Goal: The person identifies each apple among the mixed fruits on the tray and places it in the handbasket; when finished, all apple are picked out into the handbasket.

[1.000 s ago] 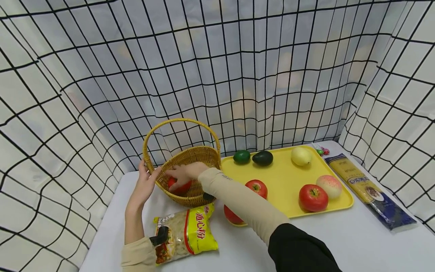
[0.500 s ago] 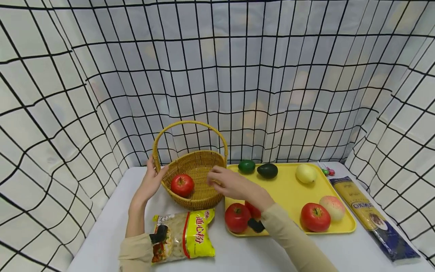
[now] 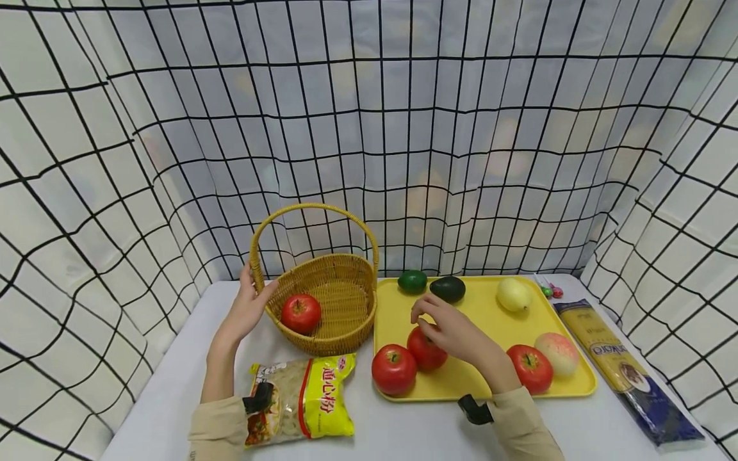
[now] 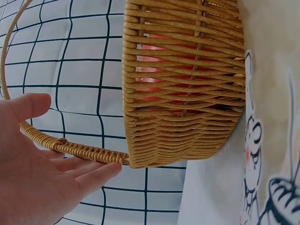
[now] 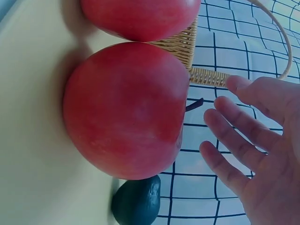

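Observation:
A wicker basket (image 3: 337, 301) with a tall arched handle stands at the left, a red apple (image 3: 301, 314) inside it. My left hand (image 3: 245, 314) touches the base of the handle from the left; in the left wrist view its fingers lie straight along the handle (image 4: 79, 150), the thumb raised off it. My right hand (image 3: 452, 326) hovers above another red apple (image 3: 425, 351) on the yellow tray (image 3: 478, 333). In the right wrist view its spread fingers stand apart from that apple (image 5: 126, 112). A third red apple (image 3: 394, 369) sits beside it at the tray's front left corner.
Two dark green avocados (image 3: 447, 289) lie at the tray's back edge. A yellow pear-like fruit (image 3: 514, 294), a peach (image 3: 557, 353) and a red apple (image 3: 529, 369) are on its right. Pasta packets (image 3: 302, 400) (image 3: 628, 371) flank the tray; black-grid netting (image 3: 403, 160) surrounds the table.
My right hand let go of the apple in the basket, came out and moved right, over the apples on the tray. The left hand stayed at the basket handle.

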Motion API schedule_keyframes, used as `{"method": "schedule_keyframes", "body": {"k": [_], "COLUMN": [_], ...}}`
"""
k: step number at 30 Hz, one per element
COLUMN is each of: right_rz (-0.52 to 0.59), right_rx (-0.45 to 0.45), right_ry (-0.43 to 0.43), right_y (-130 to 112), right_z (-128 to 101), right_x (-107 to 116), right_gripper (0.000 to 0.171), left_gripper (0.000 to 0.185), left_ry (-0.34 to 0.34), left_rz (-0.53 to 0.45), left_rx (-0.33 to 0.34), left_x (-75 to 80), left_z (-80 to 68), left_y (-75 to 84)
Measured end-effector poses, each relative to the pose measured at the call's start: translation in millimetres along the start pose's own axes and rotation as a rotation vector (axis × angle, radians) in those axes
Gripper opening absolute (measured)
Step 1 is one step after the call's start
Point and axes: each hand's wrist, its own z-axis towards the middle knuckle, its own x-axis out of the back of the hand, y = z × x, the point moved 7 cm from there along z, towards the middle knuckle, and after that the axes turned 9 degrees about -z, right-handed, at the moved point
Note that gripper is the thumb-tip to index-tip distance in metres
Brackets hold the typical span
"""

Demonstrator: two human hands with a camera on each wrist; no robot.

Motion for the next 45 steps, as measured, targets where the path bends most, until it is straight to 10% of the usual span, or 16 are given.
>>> {"method": "schedule_keyframes", "body": {"k": [17, 25, 45], "right_rz": [-0.152, -0.281, -0.119], "right_rx": [0.072, 0.048, -0.125], "right_ry": [-0.171, -0.155, -0.328], "right_y": [0, -3, 8], "right_z": [3, 1, -15], "right_x": [-69, -55, -45], "right_gripper": [0.024, 0.022, 0.012], "left_gripper": [0.092, 0.089, 0.089], "left_ry": [-0.028, -0.029, -0.058], "left_rz": [0.005, -0.002, -0.003], "left_rx": [0.042, 0.003, 0.031], "left_x": [2.2, 4.1, 4.0], "left_z": [-20.4, -10.9, -4.4], "left_y": [-23.1, -11.5, -5.2]}}
